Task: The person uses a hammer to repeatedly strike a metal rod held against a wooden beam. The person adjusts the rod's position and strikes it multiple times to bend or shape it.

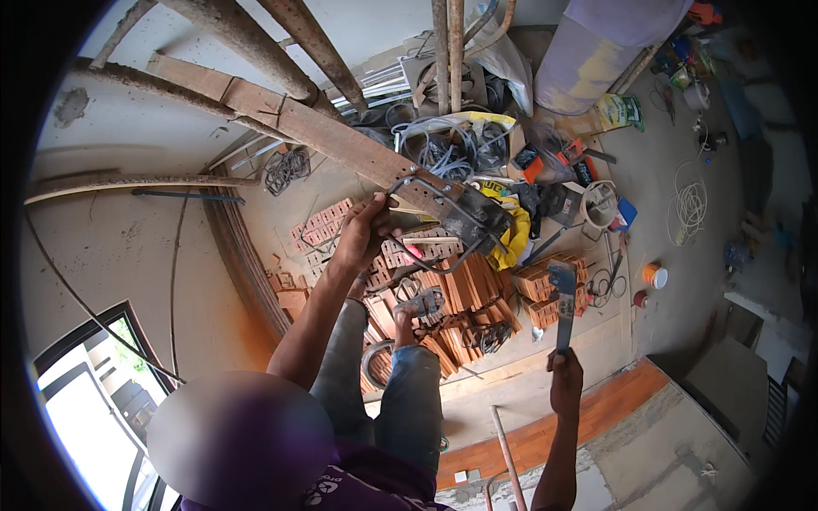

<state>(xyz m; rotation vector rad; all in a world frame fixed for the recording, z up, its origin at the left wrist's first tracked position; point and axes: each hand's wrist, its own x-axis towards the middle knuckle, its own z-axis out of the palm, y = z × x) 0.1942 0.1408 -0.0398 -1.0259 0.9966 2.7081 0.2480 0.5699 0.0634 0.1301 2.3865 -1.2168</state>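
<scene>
My left hand [365, 232] is closed on a dark steel rod [436, 271] bent into a loop. The loop lies around the end of a long wooden board [319, 136]. Bolts or pegs stand in that end of the board, beside a dark block [473, 220]. Out to the right, my right hand [565, 383] grips the lower end of a long flat metal blade [565, 302], like a machete, which points up and away. The blade is bluish grey with worn patches and touches nothing else that I can see.
Stacks of reddish bricks and tiles [460, 294] lie by my sandalled feet. Rusty poles [311, 51] slant in from the far left. Beyond the board are a yellow bag [514, 226], cables and a bucket [599, 204]. A coiled white hose [688, 209] lies far right.
</scene>
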